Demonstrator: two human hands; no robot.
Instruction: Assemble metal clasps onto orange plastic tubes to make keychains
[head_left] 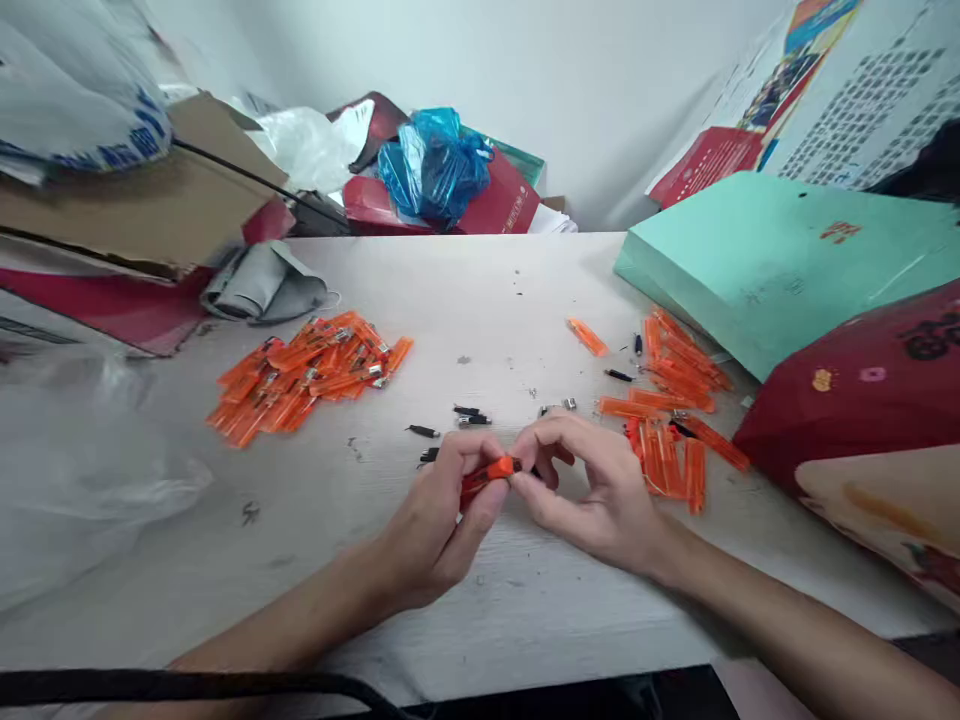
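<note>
My left hand (442, 520) is closed round an orange plastic lighter body (491, 470), held just above the table. My right hand (592, 485) pinches at the end of that same piece, fingertips pressed together; whether it holds a small part there is hidden. A heap of finished orange pieces with metal tips (307, 375) lies to the left. Loose orange shells (671, 410) are spread on the right. Small black parts (469, 415) and metal bits (559, 406) lie just beyond my hands.
The pale wooden table (480, 300) bears a mint-green box (772, 260) and a red box (862, 400) at right, cardboard (142, 200), grey cloth (262, 285) and clear plastic (82, 470) at left. A blue bag (435, 165) and red boxes stand at the back.
</note>
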